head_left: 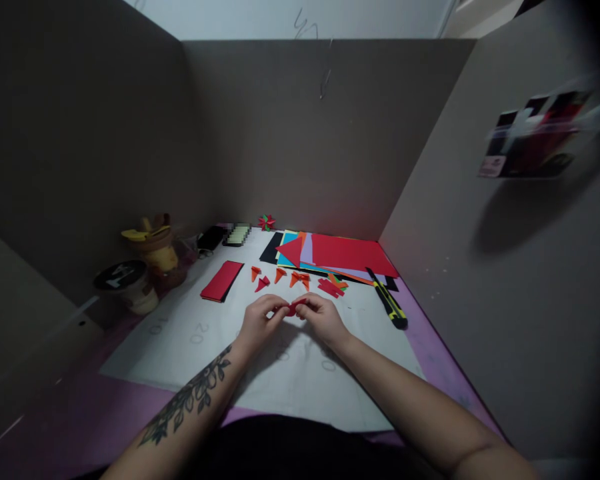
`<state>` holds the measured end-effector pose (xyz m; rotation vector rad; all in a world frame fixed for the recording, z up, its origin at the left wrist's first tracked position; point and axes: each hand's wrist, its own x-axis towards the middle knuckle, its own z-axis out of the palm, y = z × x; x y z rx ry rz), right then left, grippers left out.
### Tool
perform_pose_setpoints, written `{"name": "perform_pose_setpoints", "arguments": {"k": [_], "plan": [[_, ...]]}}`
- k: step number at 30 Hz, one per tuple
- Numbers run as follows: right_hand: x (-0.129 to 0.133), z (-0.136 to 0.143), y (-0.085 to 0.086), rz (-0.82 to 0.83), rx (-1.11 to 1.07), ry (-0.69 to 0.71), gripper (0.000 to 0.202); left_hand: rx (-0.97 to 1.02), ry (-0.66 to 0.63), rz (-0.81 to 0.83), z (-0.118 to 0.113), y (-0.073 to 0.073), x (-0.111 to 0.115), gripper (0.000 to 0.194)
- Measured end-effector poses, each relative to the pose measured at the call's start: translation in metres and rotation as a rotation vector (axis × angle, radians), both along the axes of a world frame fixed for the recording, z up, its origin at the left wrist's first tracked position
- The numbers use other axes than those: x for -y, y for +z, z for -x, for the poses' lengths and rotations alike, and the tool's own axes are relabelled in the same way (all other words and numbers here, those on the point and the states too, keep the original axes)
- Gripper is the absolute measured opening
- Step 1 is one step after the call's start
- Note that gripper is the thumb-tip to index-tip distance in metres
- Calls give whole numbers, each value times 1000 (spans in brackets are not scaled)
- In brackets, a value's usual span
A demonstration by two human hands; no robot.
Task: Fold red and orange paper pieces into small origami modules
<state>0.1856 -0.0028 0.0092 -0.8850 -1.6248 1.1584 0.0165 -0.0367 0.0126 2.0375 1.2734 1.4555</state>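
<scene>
A small piece of folded red paper (pixel 293 309) is pinched between my two hands, above the white mat (pixel 330 393). My left hand (pixel 263 320) grips its left side with thumb and fingertips. On the other side, my right hand (pixel 323 317) pinches it the same way; the fingers partly hide its shape. Just beyond lie several folded orange paper pieces (pixel 300 280), a folded red piece (pixel 263 285) and small red paper strips (pixel 331 288). A stack of red paper rectangles (pixel 223 281) rests to the left of these.
Coloured paper sheets (pixel 355 253) overlap at the back right, with a yellow and black utility knife (pixel 391 303) beside them. A red and green paper star (pixel 267 223) stands by the back wall. Containers (pixel 127 287) line the left side. Grey panels enclose the table.
</scene>
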Motion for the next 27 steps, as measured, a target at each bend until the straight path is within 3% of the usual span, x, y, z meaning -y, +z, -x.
{"name": "perform_pose_setpoints", "arguments": {"k": [9, 15, 20, 27], "plan": [[-2, 2, -5, -32, -25, -38, 15, -14, 1, 140, -4, 4, 2, 12], [-3, 0, 0, -95, 19, -75, 20, 1, -2, 268, -6, 0, 0, 11], [-2, 2, 2, -86, 110, -89, 21, -40, -8, 276, -7, -4, -1, 11], [-5, 3, -6, 5, 52, -25, 18, 126, -2, 369, -7, 0, -1, 14]]}}
